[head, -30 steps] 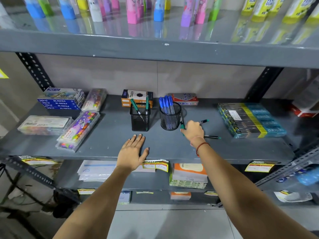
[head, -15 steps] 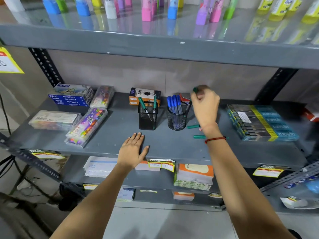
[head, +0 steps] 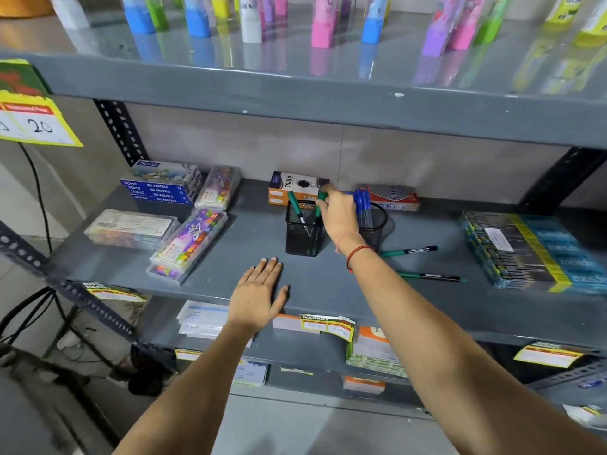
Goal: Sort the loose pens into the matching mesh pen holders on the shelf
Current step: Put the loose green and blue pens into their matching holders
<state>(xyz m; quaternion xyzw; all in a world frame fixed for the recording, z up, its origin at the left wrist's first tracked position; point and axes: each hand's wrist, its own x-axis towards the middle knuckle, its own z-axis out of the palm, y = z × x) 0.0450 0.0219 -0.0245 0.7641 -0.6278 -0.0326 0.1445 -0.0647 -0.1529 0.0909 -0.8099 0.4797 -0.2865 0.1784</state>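
Observation:
Two black mesh pen holders stand mid-shelf. The left holder (head: 303,234) contains green pens; the right holder (head: 377,224), partly hidden behind my wrist, contains several blue pens (head: 363,205). My right hand (head: 336,216) is over the left holder's right rim, shut on a green pen (head: 320,200) held upright with its lower end inside the holder. My left hand (head: 258,295) lies flat, fingers spread, on the grey shelf (head: 328,290) near the front edge. Two loose green pens (head: 409,250) (head: 428,275) lie on the shelf to the right of the holders.
Pastel boxes (head: 162,185) and crayon cases (head: 189,244) sit at the left. An orange box (head: 289,185) and a red box (head: 392,197) stand behind the holders. A stack of blue-yellow packs (head: 528,251) fills the right. The upper shelf (head: 328,96) overhangs close above.
My right hand picked a green pen from the shelf, lifted it, then carried it left from above the blue holder to the green-pen holder. The left hand stayed flat. The camera came closer.

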